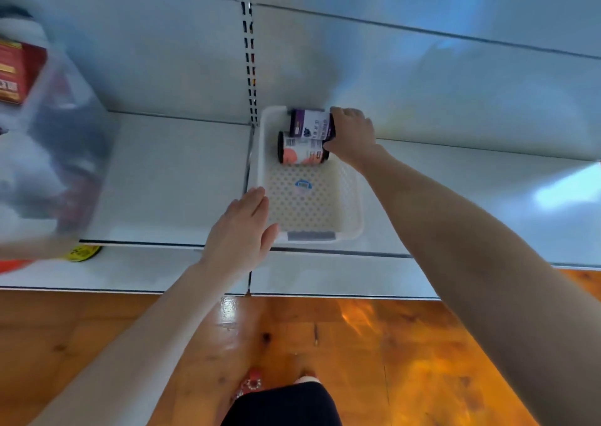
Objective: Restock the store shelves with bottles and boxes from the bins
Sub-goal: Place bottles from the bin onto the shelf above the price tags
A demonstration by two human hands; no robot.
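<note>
A white perforated basket (353, 204) sits on a white shelf (169, 178). Two bottles lie on their sides at its far end: a purple-labelled bottle (309, 124) and, in front of it, a bottle with a white and pink label (300, 153). My right hand (353, 134) grips the right end of the purple-labelled bottle. My left hand (242, 230) is flat with straight fingers at the basket's near-left corner, touching its rim.
A clear plastic bin (55, 152), blurred, stands at the left with a red box (16, 71) by it. A yellow item (81, 252) lies on the lower shelf (325, 279). A slotted upright (249, 51) splits the back panel. Wooden floor lies below.
</note>
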